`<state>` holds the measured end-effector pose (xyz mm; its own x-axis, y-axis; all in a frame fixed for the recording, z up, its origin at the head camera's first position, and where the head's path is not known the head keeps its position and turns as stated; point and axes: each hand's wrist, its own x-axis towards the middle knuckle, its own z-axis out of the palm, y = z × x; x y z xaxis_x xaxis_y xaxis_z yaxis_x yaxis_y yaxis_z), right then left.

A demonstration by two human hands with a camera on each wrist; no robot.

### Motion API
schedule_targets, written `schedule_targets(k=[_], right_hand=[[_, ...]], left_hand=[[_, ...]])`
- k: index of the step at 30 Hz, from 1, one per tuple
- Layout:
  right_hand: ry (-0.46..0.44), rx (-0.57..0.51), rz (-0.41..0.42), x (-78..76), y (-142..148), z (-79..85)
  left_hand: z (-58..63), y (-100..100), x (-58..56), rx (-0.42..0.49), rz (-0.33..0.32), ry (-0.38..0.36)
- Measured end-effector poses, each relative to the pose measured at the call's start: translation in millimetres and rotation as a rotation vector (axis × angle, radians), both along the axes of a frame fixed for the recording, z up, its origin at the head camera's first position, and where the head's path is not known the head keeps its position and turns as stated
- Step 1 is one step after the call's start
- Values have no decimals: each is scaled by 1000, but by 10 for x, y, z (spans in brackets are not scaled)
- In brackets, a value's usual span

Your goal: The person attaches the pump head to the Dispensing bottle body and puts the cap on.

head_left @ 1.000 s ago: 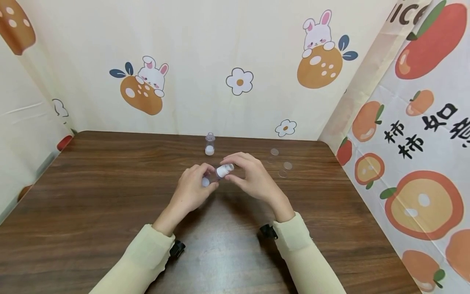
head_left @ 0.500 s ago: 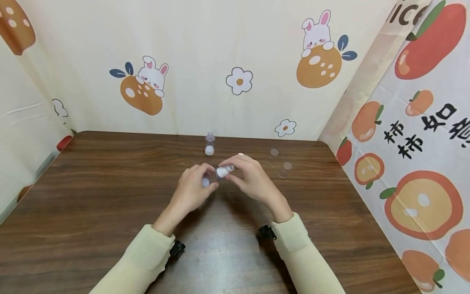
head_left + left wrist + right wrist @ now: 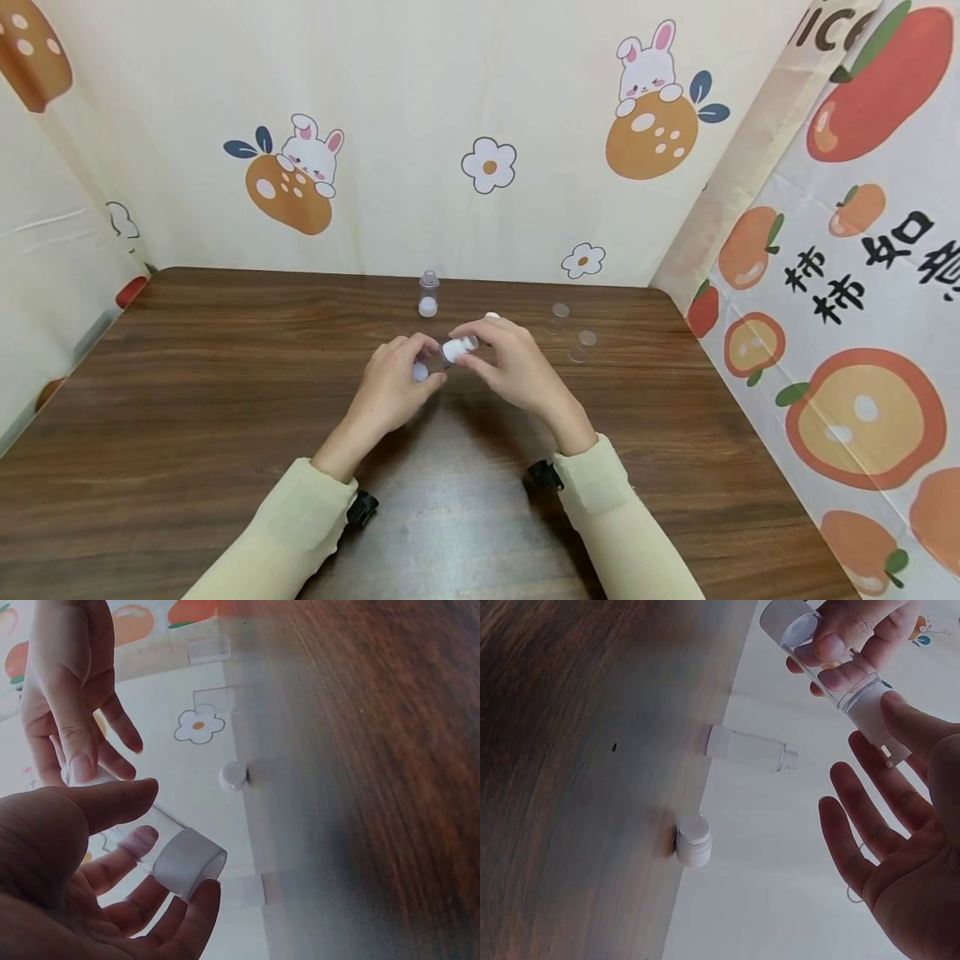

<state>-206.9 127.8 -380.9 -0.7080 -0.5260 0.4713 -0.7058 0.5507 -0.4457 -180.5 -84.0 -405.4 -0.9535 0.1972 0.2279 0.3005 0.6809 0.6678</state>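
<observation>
We see the left hand (image 3: 393, 377) gripping a clear bottle (image 3: 189, 859) while the right hand (image 3: 517, 360) pinches its white top (image 3: 866, 712).

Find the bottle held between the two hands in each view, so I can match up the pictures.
Head: the bottle is near the centre, tilted between the left hand and right hand.
Left wrist: the bottle is left of centre, its white base toward the lower middle.
Right wrist: the bottle is at upper right, slanting up to the top edge.
Shared landmark: the left hand, gripping the bottle in every view.
</observation>
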Motion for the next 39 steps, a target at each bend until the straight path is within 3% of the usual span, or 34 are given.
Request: schedule_targets(k=[15,29,39], right_hand=[[-71,-40,-44,12,-33,-19],[-76,-51,-68,22,-23,16],[-50,-62,16,11,56,55]], left_hand=[[6,0,0,-2,0,-8],[-2,1,-4,-5,2,14],[1,6,-1,-10,6,6]])
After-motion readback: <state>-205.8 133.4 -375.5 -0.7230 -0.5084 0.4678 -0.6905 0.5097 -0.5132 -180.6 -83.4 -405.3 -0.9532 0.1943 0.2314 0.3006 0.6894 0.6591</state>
